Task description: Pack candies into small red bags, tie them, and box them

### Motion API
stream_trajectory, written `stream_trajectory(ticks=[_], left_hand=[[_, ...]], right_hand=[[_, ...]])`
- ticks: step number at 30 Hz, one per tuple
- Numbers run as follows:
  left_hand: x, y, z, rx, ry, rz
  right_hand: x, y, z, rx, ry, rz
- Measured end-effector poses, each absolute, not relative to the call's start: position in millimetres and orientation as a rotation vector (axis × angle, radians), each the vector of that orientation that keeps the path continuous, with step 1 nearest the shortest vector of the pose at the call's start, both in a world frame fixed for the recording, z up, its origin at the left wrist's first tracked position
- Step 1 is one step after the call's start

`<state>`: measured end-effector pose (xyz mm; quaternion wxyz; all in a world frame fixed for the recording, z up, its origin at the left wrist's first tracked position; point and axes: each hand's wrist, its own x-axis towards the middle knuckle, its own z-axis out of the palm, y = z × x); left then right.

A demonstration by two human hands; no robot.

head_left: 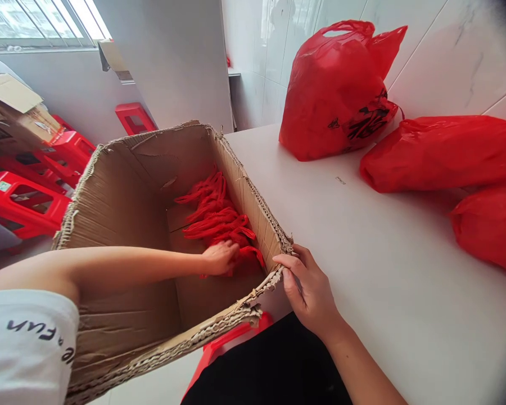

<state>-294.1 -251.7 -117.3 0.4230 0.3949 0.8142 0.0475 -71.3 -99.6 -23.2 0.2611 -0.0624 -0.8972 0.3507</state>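
An open cardboard box (122, 185) with ragged cut edges stands beside the white table (362, 253). A pile of red tassel cords (217, 216) lies in its bottom right corner. My left hand (220, 257) reaches down inside the box, fingers closed on the near end of the red cords. My right hand (307, 289) grips the box's near right corner, thumb and fingers pinching the torn rim.
Three stuffed red plastic bags rest on the table against the tiled wall: one upright (339, 90), two lying at right (442, 152) (491, 225). Red plastic stools (25, 202) and another carton (12, 112) stand at left. A red stool (231, 340) sits below me.
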Motion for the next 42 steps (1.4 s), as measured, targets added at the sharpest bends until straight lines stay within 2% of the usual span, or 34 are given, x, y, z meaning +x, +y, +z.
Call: stream_trajectory(ticks=[6, 12, 18, 22, 26, 30, 33, 38, 42], left_hand=[[-274.3, -236.0, -140.7, 0.709, 1.432, -0.094], [-347.1, -176.3, -161.1, 0.555, 1.379, -0.083], [-357.9, -177.8, -164.9, 0.509, 1.403, -0.008], [-347.5, -180.1, -152.1, 0.519, 1.425, 0.018], [-365.6, -171.9, -108.7, 0.565, 1.466, 0.044], [-409.1, -171.9, -59.9, 0.643, 1.686, 0.138], [-440.3, -180.4, -45.3, 0.675, 2.039, 0.195], [-453.3, -189.3, -80.0, 0.626, 2.732, 0.254], [-443.1, -175.9, -125.4, 0.600, 2.931, 0.269]], right_hand=[[-70.5, -100.2, -23.3, -0.173, -2.425, 0.947], [-70.8, -99.6, -24.8, -0.161, -2.426, 0.967], [-72.9, -99.6, -22.4, -0.156, -2.402, 0.957], [-73.1, -99.1, -21.6, -0.162, -2.393, 0.959], [-73.3, -98.5, -21.9, -0.163, -2.393, 0.965], [-74.0, -98.2, -22.2, -0.161, -2.401, 0.962], [-73.8, -98.4, -22.4, -0.171, -2.404, 0.962], [-72.9, -99.2, -23.6, -0.167, -2.401, 0.959], [-72.5, -98.8, -24.1, -0.168, -2.408, 0.960]])
